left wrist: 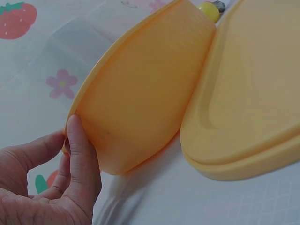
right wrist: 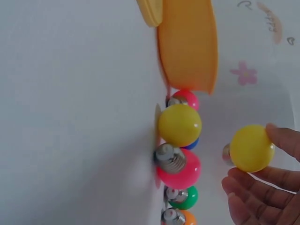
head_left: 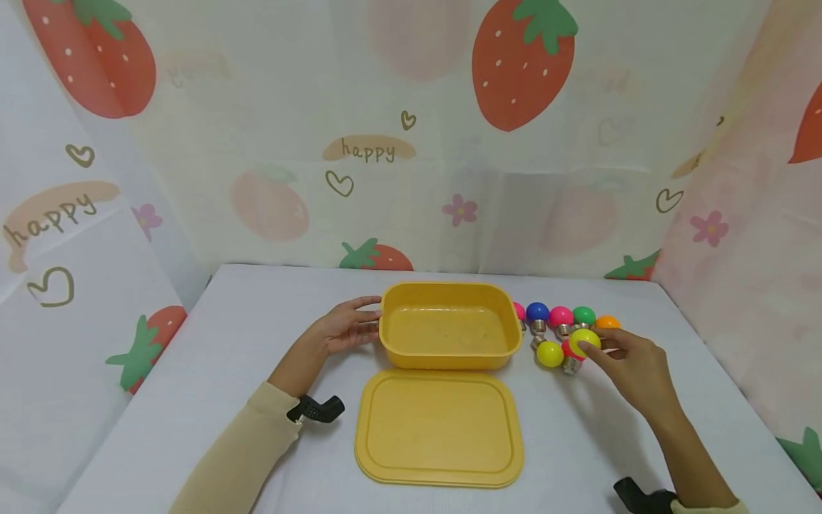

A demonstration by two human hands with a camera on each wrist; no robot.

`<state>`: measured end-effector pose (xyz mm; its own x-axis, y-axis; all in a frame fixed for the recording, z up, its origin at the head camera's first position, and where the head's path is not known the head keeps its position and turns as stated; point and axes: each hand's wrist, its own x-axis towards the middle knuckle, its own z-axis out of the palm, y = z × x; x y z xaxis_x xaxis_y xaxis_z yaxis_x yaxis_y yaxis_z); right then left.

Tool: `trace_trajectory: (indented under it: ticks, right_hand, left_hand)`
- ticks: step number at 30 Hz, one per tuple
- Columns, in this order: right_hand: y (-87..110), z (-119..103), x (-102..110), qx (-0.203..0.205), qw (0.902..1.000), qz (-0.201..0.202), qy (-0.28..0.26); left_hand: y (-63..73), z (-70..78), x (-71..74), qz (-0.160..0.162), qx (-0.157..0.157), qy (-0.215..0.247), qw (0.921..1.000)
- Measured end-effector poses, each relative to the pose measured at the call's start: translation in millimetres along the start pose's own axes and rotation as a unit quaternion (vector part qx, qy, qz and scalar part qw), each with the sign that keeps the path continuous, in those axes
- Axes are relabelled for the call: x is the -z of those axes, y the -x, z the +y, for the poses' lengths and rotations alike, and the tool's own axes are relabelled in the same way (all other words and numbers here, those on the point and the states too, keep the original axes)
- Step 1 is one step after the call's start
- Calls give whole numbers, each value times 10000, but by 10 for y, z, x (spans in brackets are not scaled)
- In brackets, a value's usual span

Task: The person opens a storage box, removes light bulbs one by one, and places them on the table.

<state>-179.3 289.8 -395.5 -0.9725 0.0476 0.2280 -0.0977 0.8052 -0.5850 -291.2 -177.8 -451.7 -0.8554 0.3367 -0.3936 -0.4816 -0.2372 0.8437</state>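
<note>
Near the right end of a row of bulbs, my right hand (head_left: 636, 364) holds a yellow light bulb (head_left: 585, 343) between thumb and fingertips. The right wrist view shows this yellow bulb (right wrist: 252, 148) raised off the table, its metal base pointing away from the palm. My left hand (head_left: 349, 327) is at the left end of a yellow plastic container (head_left: 449, 360), its thumb and fingers gripping the rim, as the left wrist view shows of the container (left wrist: 140, 89). Nothing is visible inside the container. Its matching lid (head_left: 439, 428) lies flat just in front.
Several coloured bulbs lie right of the container: blue (head_left: 537, 312), pink (head_left: 561, 316), green (head_left: 584, 315), orange (head_left: 607, 323) and yellow (head_left: 549, 354). A pink bulb (head_left: 570, 365) sits partly behind the held one. Strawberry-print cloth (head_left: 398, 200) hangs behind the white table (head_left: 289, 471).
</note>
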Motion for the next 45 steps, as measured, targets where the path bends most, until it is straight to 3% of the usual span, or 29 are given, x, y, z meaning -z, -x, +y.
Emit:
trace_trajectory:
  ticks: [16, 26, 45]
  right_hand:
    - [-26, 298, 1, -531, 9981, -197, 236]
    - [-53, 434, 3, -615, 9965, -454, 349]
    - [-80, 564, -74, -986, 9906, -914, 270]
  left_hand:
    - [-4, 6, -10, 21, 4, 35, 10000]
    - [-10, 0, 3, -2, -1, 1, 10000]
    - [4, 4, -8, 2, 1, 35, 10000]
